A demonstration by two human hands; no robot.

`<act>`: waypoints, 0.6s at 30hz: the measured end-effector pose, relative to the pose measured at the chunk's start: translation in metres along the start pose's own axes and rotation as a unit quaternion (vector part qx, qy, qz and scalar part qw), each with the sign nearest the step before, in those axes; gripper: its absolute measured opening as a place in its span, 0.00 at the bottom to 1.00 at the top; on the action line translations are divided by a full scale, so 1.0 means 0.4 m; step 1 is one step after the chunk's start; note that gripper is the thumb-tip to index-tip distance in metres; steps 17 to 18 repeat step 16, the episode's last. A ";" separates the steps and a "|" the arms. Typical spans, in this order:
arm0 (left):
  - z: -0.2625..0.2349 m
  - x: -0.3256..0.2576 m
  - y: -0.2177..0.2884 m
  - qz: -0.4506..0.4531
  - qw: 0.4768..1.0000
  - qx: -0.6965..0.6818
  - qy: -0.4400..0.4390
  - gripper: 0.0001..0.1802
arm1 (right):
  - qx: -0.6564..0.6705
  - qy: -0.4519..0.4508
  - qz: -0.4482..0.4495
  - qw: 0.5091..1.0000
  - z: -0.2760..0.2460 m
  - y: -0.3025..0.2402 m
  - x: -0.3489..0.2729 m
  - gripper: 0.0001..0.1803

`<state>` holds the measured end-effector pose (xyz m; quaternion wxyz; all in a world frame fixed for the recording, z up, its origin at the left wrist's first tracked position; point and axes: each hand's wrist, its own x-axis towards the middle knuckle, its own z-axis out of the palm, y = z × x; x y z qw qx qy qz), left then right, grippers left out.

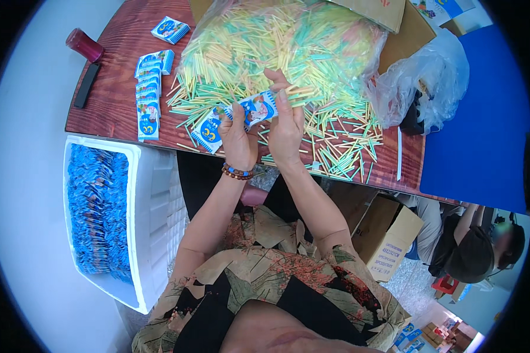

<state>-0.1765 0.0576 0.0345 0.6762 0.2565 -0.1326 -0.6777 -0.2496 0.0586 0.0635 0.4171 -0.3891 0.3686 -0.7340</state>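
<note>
Both hands, left [237, 136] and right [287, 130], clamped on a small blue-white sachet [258, 109] above the surface [115, 100]; thin sticks [300, 93] pinched too, count unclear. Far bag [277, 41] cut off.

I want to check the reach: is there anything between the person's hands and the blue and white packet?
Nothing visible. The left hand and right hand both grip the blue and white packet directly, above the loose coloured sticks on the table.

One head-worn fisheye looks steeply down, close over the table [118, 112].
</note>
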 end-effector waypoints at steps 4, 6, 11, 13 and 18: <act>-0.021 0.009 -0.009 -0.019 0.999 -0.023 -0.037 0.11 | 0.001 -0.079 -0.001 0.997 -0.020 -0.016 0.025 0.17; -0.042 0.021 -0.018 -0.019 0.998 -0.029 -0.059 0.11 | 0.109 -0.085 0.057 0.989 -0.013 -0.025 0.030 0.21; -0.043 0.030 -0.017 -0.046 0.994 -0.055 -0.081 0.12 | -0.014 -0.123 0.020 0.992 -0.032 -0.029 0.054 0.26; -0.041 0.030 -0.009 -0.048 0.994 -0.060 -0.080 0.12 | -0.016 -0.128 0.023 0.991 -0.024 -0.028 0.055 0.27; -0.035 0.036 -0.006 -0.051 0.993 -0.078 -0.076 0.12 | -0.076 -0.155 0.101 0.980 0.001 -0.063 0.051 0.30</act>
